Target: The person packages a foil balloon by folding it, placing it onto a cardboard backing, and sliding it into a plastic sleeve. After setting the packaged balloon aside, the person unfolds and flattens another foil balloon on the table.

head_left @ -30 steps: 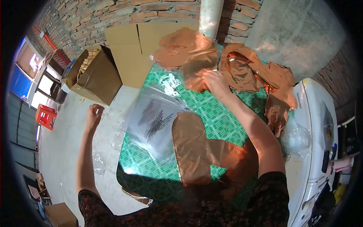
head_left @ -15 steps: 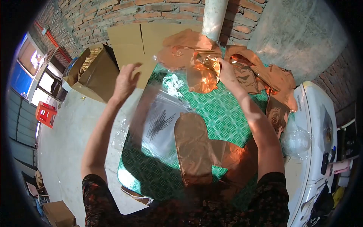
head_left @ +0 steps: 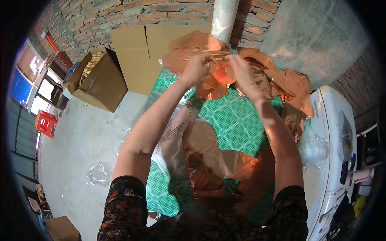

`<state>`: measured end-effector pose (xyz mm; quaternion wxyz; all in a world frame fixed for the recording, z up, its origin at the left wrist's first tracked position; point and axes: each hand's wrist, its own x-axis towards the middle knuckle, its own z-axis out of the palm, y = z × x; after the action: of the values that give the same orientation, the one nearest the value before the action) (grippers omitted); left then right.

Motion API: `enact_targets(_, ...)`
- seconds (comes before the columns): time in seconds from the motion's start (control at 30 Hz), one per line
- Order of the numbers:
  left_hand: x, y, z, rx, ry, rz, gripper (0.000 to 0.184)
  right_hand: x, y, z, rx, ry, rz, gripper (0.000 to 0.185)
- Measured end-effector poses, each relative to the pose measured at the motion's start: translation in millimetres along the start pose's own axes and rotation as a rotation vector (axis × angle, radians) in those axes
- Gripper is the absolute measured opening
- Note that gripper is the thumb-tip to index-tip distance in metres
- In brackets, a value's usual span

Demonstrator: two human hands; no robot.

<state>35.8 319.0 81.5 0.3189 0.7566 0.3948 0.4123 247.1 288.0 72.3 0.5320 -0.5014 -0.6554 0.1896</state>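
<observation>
Both of my hands are at the far side of the table, over a pile of copper-coloured foil. My left hand [head_left: 197,69] has its fingers pinched at the upper edge of a shiny foil balloon [head_left: 215,86]. Just right of it, my right hand [head_left: 242,72], slightly blurred, also pinches that edge. The balloon is flat and hangs down between the hands onto the green checked tablecloth [head_left: 237,116]. Closer to me lies another flat foil balloon [head_left: 201,140], partly over a clear printed plastic bag [head_left: 173,130]. My left forearm hides part of the bag.
More copper foil [head_left: 291,84] is heaped at the back right, beside a white appliance [head_left: 335,104]. A cardboard box [head_left: 100,84] stands on the floor at left, near a red stool [head_left: 46,123]. Clear plastic [head_left: 98,173] lies on the floor. A brick wall [head_left: 169,12] bounds the back.
My left hand has moved right, from beyond the table's left edge to the foil balloon, and its fingers have closed. The balloon's top edge is now between both hands. Clear plastic now lies on the floor.
</observation>
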Motion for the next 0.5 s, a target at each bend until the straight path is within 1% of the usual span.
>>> enact_targets(0.03,0.4,9.1,-2.7,-0.018,0.025,0.015,0.016,-3.2,-15.4,-6.9,0.050,0.109,-0.028,0.014)
enact_targets(0.07,-2.9,16.5,-6.8,0.097,0.042,0.019,0.014,-7.7,-26.9,-10.9,0.100,0.217,-0.056,0.013)
enact_targets(0.17,8.5,0.5,-9.7,-0.145,0.038,0.029,0.019,-23.5,-31.1,-14.6,-0.063,0.368,-0.129,0.012)
enact_targets(0.2,13.3,-9.8,-10.0,-0.197,0.030,0.001,0.028,-31.3,-31.4,-14.0,-0.084,0.328,-0.169,0.009)
enact_targets(0.27,20.4,-22.5,-11.1,-0.263,0.030,-0.037,0.027,-44.0,-30.8,-5.5,-0.212,0.201,-0.381,0.008)
enact_targets(0.3,19.8,-16.8,-12.4,-0.296,0.028,-0.055,0.027,-48.3,-29.5,-2.5,-0.277,0.137,-0.485,0.008)
enact_targets(0.33,15.2,-9.3,-14.4,-0.251,0.034,-0.090,0.026,-50.3,-28.8,-2.1,-0.372,-0.004,-0.459,0.009)
enact_targets(0.43,12.4,-5.8,-18.8,-0.209,0.046,-0.070,0.024,-52.7,-10.6,-0.9,-0.570,-0.369,-0.537,0.012)
enact_targets(0.5,15.1,-9.1,-21.2,-0.241,0.030,-0.178,0.024,-63.4,0.9,-0.3,-0.601,-0.420,-0.546,0.013)
